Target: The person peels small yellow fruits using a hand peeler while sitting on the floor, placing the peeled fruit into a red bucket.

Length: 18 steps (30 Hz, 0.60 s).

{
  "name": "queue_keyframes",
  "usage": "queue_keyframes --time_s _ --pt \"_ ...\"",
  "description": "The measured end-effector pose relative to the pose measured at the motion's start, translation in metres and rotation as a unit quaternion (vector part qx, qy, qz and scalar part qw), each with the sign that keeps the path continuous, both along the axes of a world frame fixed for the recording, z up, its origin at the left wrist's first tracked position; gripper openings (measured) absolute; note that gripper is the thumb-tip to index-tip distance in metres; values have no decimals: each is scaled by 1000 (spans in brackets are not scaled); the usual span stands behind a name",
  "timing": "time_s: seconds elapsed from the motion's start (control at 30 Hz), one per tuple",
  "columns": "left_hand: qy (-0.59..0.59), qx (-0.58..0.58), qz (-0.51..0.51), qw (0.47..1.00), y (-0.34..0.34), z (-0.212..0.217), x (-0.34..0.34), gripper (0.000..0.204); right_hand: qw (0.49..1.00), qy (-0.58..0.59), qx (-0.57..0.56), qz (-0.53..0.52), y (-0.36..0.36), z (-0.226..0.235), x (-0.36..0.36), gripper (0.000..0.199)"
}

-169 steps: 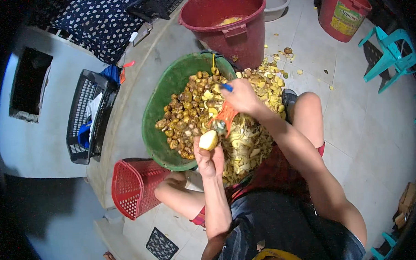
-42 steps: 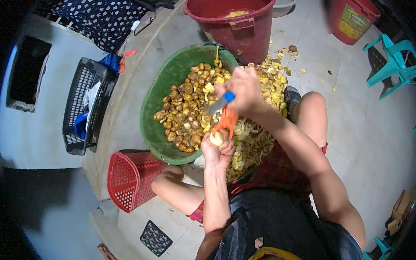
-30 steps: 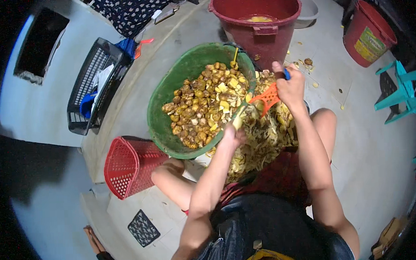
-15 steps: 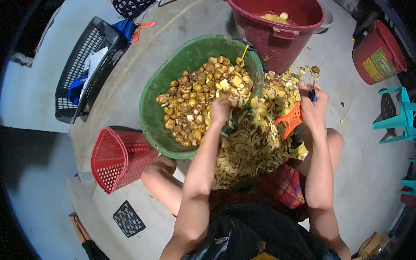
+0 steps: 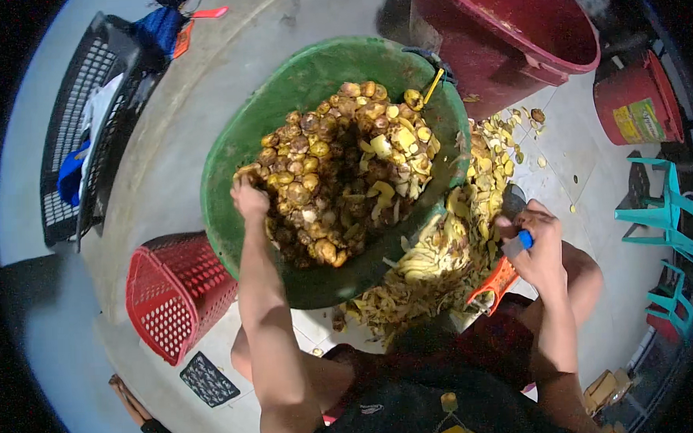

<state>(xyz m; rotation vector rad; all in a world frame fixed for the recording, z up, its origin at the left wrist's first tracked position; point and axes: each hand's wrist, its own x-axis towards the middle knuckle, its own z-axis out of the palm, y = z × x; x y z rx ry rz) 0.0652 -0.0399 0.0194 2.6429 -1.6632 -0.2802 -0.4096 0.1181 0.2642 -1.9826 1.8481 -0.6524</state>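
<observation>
Left hand [image 5: 248, 198] reaching into green basin [image 5: 237, 151], fingers curled closed among the brown tubers [image 5: 322, 179] at the pile's left edge; whether one is actually gripped cannot be told. Right hand [image 5: 537, 244] closed around orange peeler [image 5: 495, 281] with blue handle end, held low at the right, above the knee and just beside the heap of yellow peelings [image 5: 447, 251].

Tubers: small, rounded, brown-skinned, many with dark soil-coloured patches, some showing pale yellow flesh where cut or peeled; heaped in the basin, too many to count, filling its centre and far side. Pale yellow pieces gathered toward the basin's upper right, near a thin yellow stick [image 5: 432, 85] leaning on the rim.

Peelings: curled yellow strips piled on the floor between basin and right knee, with scattered bits further out toward the far buckets.

Counted around the work: one green basin; two red buckets, a large one [image 5: 508, 35] touching the basin's far rim and a smaller one [image 5: 636, 103] well apart at the right; one red mesh basket [image 5: 173, 291] lying on its side at the left; one black crate [image 5: 77, 142] holding cloth; two teal plastic chairs [image 5: 659, 213], partly cut off at the right edge.
</observation>
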Motion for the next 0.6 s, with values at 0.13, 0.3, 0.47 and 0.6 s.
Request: queue_keyframes --time_s 0.13,0.3,0.47,0.6 --pt "-27 32 23 999 -26 -16 16 74 999 26 45 18 -16 -24 8 30" --pt "40 1 146 989 -22 -71 42 66 996 39 76 41 -26 -30 11 31" --pt "218 -218 131 942 10 -82 53 40 992 38 97 66 -24 -26 18 20" --pt "483 -287 185 807 39 -48 15 35 992 43 85 83 -17 -19 19 19"
